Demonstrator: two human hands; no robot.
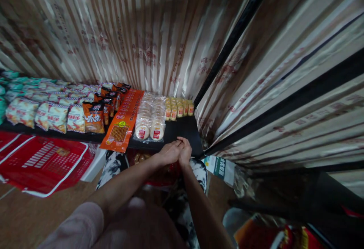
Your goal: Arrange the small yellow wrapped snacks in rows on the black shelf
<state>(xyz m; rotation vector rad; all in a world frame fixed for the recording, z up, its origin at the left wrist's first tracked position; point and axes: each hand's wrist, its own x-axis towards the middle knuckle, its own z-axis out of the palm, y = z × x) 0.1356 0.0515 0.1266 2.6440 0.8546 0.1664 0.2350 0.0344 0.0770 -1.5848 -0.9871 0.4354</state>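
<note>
Low black shelf [184,127], striped cartons stacked behind and to the right.

Left hand [170,152] and right hand [185,151]: pressed side by side at the shelf's front edge, toward its right end. Fingers curled and bunched together; whether they pinch anything between them cannot be told.

Directly below the hands: a red wrapped pack [159,173], contents blurred, partly hidden by the forearms.

Nearest stock on the shelf, just left of the hands: two rows of clear-wrapped round cakes [150,122], running from front edge to back. Likely light, soft and crushable, film slippery; best taken by the pack's sides or its sealed end, not squeezed across the cakes.

Beside those, left: a long orange snack strip [123,124] overhanging the front edge. Further left: dark orange bags [93,117], then white and red snack bags [57,117].

Back right corner: small yellow packets [179,108], upright in a row.

Floor, left: red plastic basket [45,163].
</note>
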